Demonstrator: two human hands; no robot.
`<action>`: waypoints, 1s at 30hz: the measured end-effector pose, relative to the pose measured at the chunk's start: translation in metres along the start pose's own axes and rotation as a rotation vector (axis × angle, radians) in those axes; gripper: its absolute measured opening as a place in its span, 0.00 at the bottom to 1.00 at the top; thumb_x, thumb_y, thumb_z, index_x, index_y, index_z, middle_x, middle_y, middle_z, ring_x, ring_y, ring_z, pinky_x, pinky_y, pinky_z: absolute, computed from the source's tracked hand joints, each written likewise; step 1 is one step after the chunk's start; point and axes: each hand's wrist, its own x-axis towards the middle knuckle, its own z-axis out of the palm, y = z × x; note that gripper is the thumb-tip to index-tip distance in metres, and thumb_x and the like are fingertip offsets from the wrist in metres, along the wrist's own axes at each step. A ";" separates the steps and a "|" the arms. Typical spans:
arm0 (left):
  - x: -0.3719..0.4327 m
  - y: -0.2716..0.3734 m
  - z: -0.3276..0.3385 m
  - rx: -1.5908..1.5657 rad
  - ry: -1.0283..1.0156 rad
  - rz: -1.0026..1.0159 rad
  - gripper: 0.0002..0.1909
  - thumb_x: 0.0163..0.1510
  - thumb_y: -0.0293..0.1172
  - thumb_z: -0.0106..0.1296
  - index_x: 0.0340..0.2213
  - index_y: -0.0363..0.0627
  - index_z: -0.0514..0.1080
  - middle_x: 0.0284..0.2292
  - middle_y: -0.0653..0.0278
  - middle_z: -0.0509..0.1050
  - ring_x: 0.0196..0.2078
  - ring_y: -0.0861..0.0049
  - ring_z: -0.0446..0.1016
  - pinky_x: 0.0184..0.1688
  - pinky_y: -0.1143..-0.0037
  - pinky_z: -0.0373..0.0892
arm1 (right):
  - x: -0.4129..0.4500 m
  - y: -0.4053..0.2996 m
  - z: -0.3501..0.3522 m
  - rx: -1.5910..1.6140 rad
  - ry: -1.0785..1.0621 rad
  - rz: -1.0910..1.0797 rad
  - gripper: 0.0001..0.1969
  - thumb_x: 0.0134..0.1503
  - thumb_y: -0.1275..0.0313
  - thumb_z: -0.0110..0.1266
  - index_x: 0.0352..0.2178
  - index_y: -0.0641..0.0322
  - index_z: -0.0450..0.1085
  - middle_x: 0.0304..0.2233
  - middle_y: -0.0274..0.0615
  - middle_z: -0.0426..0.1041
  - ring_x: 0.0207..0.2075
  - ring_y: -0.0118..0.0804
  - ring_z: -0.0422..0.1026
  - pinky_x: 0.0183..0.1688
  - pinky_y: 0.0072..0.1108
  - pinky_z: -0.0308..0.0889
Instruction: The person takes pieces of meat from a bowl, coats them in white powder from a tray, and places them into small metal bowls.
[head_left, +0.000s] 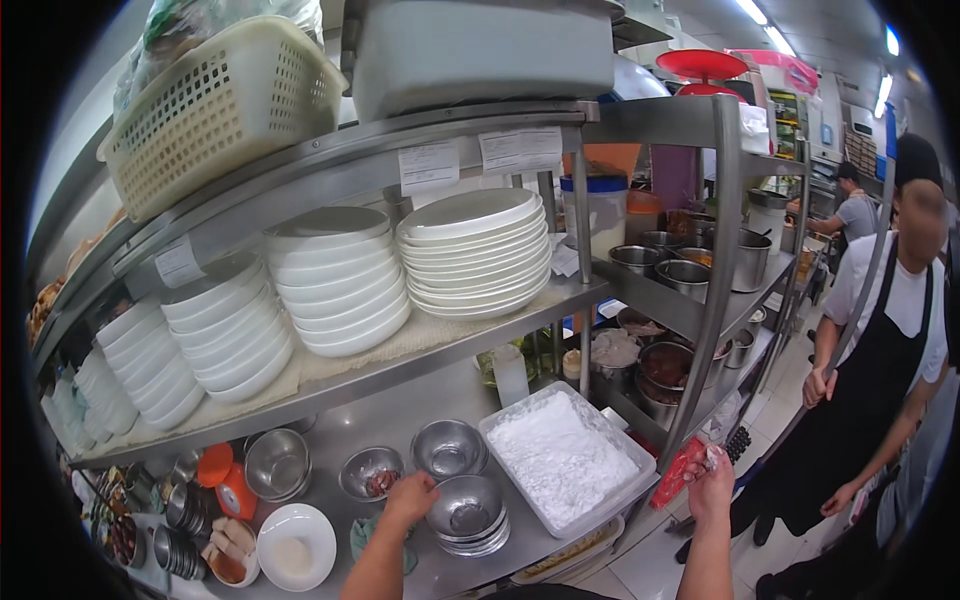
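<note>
My left hand (411, 498) is over the steel counter, its fingers curled at the rim of a stack of steel bowls (469, 510); whether they grip it is unclear. Just beyond it, a steel bowl (366, 474) holds pieces of raw meat (382, 483). Another steel bowl stack (448, 448) stands behind. A clear plastic tub (564, 531) heaped with white powder (559, 442) lies between my hands. To the right of the tub, my right hand (709, 476) is raised with bent fingers. Something whitish shows at its fingertips, either held or stuck on them.
Plate stacks (476, 255) fill the shelf above the counter. A white bowl (297, 546), an orange scale (235, 491) and a green cloth (367, 536) lie to the left. A steel rack post (694, 360) rises at right. A person in a black apron (874, 360) stands nearby, gripping a pole.
</note>
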 end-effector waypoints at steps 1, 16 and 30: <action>0.002 -0.002 0.000 0.006 -0.008 0.010 0.17 0.45 0.42 0.55 0.35 0.43 0.72 0.34 0.56 0.76 0.40 0.60 0.74 0.43 0.66 0.68 | -0.004 0.000 0.001 0.000 0.001 -0.003 0.05 0.57 0.67 0.51 0.33 0.54 0.66 0.24 0.31 0.70 0.21 0.26 0.69 0.23 0.19 0.64; -0.001 0.013 -0.015 -0.057 0.043 0.077 0.13 0.46 0.36 0.54 0.32 0.42 0.71 0.30 0.56 0.76 0.36 0.59 0.74 0.40 0.65 0.69 | -0.048 -0.004 0.016 -0.063 0.084 -0.013 0.06 0.58 0.68 0.50 0.32 0.58 0.65 0.23 0.31 0.69 0.21 0.25 0.68 0.24 0.18 0.64; 0.004 0.009 -0.031 -0.362 0.101 0.155 0.12 0.51 0.33 0.50 0.35 0.39 0.68 0.27 0.54 0.74 0.30 0.63 0.74 0.35 0.69 0.68 | -0.025 0.003 0.026 -0.142 0.080 -0.018 0.07 0.58 0.66 0.50 0.35 0.56 0.66 0.24 0.30 0.69 0.23 0.23 0.68 0.25 0.17 0.64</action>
